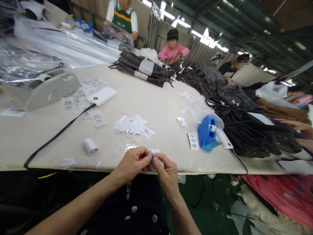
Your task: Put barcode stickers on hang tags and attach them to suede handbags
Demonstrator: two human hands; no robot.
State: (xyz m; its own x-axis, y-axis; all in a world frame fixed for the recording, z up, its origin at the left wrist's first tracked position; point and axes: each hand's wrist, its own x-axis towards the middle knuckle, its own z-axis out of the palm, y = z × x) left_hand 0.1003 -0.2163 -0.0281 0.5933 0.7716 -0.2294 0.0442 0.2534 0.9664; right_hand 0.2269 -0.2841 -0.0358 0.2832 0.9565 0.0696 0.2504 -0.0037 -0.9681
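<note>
Both my hands meet at the table's near edge, pinching one small white tag point(153, 155) between them. The fingers of my left hand point(135, 160) are closed on its left side. My right hand point(167, 168) grips it from the right, thumb and forefinger pressed together. A bit of red shows at the fingertips; what it is I cannot make out. Just beyond lies a loose pile of white tags in clear plastic point(132, 124), with thin strings around it. Most of the held tag is hidden by my fingers.
A blue tape dispenser point(207, 135) stands at right beside a barcode label sheet point(193, 141). A white power bank point(102, 96) with a black cable lies left, near a grey dispenser point(53, 88). Dark folded garments point(144, 68) are stacked behind; co-workers point(172, 50) work across the table.
</note>
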